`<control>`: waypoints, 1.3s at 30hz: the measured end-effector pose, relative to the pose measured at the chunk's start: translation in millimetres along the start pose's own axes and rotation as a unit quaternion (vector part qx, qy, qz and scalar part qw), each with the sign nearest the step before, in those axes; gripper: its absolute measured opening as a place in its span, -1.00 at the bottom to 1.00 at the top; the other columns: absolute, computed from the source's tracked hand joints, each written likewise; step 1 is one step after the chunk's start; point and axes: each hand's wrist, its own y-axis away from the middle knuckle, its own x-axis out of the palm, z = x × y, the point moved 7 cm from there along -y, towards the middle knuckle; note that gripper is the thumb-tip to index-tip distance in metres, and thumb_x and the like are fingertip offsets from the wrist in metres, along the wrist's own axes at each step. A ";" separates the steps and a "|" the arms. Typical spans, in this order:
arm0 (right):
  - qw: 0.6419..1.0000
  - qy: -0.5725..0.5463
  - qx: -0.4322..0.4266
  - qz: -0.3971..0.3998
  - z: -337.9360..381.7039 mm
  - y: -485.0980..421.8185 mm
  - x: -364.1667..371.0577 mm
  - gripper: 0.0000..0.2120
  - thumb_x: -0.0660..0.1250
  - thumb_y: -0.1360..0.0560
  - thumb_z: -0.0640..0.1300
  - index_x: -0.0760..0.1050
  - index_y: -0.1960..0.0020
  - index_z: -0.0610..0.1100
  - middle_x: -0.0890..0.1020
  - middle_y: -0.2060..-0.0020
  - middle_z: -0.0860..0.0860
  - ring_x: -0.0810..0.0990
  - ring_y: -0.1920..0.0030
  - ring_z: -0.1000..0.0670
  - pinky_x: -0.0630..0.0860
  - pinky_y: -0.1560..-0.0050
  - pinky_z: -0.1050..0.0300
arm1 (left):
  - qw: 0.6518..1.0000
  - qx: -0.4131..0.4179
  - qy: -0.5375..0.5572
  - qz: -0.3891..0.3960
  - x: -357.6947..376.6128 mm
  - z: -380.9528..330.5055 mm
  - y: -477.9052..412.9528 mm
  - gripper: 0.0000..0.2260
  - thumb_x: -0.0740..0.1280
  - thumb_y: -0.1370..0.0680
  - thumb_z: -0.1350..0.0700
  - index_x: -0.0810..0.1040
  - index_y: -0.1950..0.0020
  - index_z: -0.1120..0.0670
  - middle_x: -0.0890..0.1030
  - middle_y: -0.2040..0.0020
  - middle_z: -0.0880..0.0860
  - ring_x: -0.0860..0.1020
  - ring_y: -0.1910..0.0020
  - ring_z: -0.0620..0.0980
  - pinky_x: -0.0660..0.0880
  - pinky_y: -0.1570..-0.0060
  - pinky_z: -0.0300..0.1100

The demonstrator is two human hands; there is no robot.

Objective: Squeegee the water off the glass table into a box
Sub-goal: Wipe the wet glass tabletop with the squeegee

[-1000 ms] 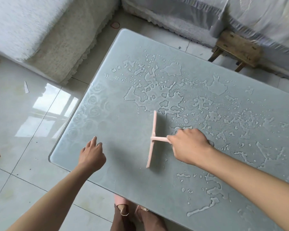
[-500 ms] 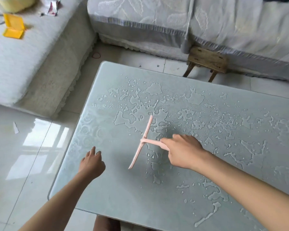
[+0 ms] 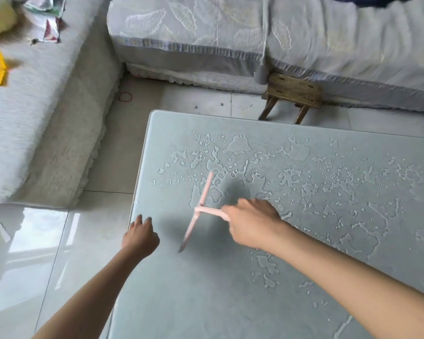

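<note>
Head view: right hand (image 3: 252,225) covers the handle end of the squeegee (image 3: 207,210).

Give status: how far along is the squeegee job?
Done: the near-left stretch of the glass table looks free of water. In hand: the right hand grips the pink squeegee, blade at the puddles' edge; the left hand is empty by the table's left edge. Left: water covers the middle, far and right side. No box in view.
</note>
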 end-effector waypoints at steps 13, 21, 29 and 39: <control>0.998 0.039 -0.007 0.042 24.4 -98.5 17.8 -0.71 0.24 -0.48 -0.17 0.42 -0.19 0.01 0.56 -0.12 -0.08 0.54 -0.14 -0.15 0.29 0.10 0.07 | 0.997 -0.005 0.073 -0.039 -15.4 45.1 -65.0 -0.43 0.13 -0.50 0.27 0.07 -0.50 0.16 0.23 -0.45 0.12 0.28 -0.36 0.16 0.34 -0.22 0.00; 0.988 0.115 0.051 0.091 -34.5 -63.8 -10.9 -0.75 0.23 -0.48 -0.14 0.48 -0.13 0.04 0.61 -0.04 -0.02 0.59 -0.06 -0.10 0.33 0.17 0.12 | 0.994 -0.011 0.110 -0.012 -27.1 44.6 -87.3 -0.49 0.13 -0.46 0.30 0.31 -0.43 0.13 0.42 -0.34 0.16 0.44 -0.25 0.21 0.39 -0.18 -0.05; 0.985 0.127 -0.109 0.037 100.4 -125.9 -33.2 -0.73 0.26 -0.48 -0.19 0.50 -0.16 -0.03 0.58 -0.06 -0.05 0.58 -0.07 -0.12 0.23 0.24 0.14 | 0.986 -0.047 0.158 0.000 -29.5 64.0 -108.4 -0.61 0.15 -0.58 0.22 0.38 -0.42 0.15 0.49 -0.33 0.21 0.43 -0.30 0.21 0.36 -0.17 -0.12; 0.993 0.085 0.041 0.072 48.7 -118.5 -12.7 -0.71 0.26 -0.48 -0.23 0.46 -0.19 -0.05 0.57 -0.10 -0.07 0.55 -0.15 -0.12 0.27 0.09 0.07 | 0.981 -0.036 0.191 0.013 -27.3 66.4 -107.7 -0.84 0.14 -0.49 0.34 0.48 0.03 0.32 0.53 0.06 0.33 0.48 -0.09 0.32 0.38 0.09 -0.03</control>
